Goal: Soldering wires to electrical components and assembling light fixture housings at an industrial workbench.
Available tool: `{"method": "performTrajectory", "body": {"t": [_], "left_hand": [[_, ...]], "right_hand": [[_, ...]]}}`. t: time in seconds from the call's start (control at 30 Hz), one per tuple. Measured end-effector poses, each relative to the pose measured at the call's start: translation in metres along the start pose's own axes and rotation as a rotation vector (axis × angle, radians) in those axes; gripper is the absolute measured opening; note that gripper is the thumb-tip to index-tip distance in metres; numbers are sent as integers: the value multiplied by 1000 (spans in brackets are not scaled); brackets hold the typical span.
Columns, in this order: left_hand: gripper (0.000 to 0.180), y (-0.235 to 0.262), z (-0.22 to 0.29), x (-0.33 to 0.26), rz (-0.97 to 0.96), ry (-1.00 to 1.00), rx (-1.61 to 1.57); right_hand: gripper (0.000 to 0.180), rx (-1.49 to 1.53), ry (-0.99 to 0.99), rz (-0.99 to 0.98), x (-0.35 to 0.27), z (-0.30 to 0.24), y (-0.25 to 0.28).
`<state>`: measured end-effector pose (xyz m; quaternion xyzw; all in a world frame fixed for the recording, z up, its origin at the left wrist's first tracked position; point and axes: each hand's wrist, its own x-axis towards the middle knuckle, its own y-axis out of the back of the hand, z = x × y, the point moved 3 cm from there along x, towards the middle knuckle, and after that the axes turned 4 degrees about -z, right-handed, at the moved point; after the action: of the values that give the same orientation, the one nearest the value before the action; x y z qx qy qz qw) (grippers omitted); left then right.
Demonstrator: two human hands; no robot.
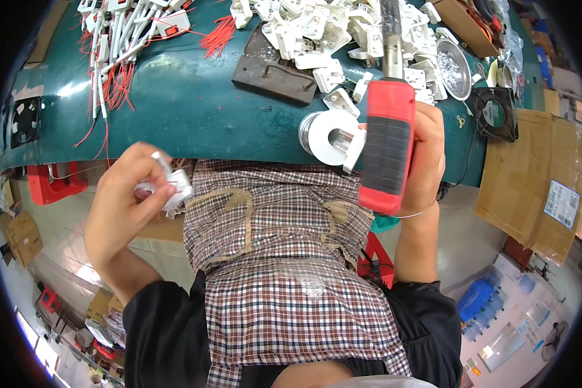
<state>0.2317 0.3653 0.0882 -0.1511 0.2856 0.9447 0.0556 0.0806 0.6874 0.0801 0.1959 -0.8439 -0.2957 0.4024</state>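
My left hand (126, 194) is closed, thumb against fingers, on a small white plastic piece (178, 187), held in front of the table's near edge. The piece's exact kind is partly hidden by the fingers. My right hand (425, 152) wraps round the red and black handle of a soldering gun (388, 142). Its metal barrel points away over the table, and the tip is out of view. Left of the handle is a white spool of wire (333, 132) at the table edge. A white plastic bracket shape (354, 152) lies across it, close to a fingertip of my right hand.
White plug housings (330, 26) are heaped at the back, beside a dark metal block (273, 79). White cables with red wires (113, 48) lie back left. A metal bowl (454, 68), a small black fan (496, 114) and a cardboard box (530, 181) are at right.
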Motion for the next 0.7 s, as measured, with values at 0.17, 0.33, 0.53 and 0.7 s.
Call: {"method": "performTrajectory", "body": {"t": [0.17,0.33,0.53,0.7], "left_hand": [[18,8,-33,-33,236,183,526],[14,13,-24,-4,433,182,459],[14,38,-41,57,796,144,400],[20,75,-79,88,1034,247,509]], "right_hand": [[41,-189,18,-229,24,-18,-5],[30,-325,-16,-435,39,-35,-14],[31,-373,-1,-392,39,-36,-18],[32,-368,-43,-306,29,-34,-23]]}}
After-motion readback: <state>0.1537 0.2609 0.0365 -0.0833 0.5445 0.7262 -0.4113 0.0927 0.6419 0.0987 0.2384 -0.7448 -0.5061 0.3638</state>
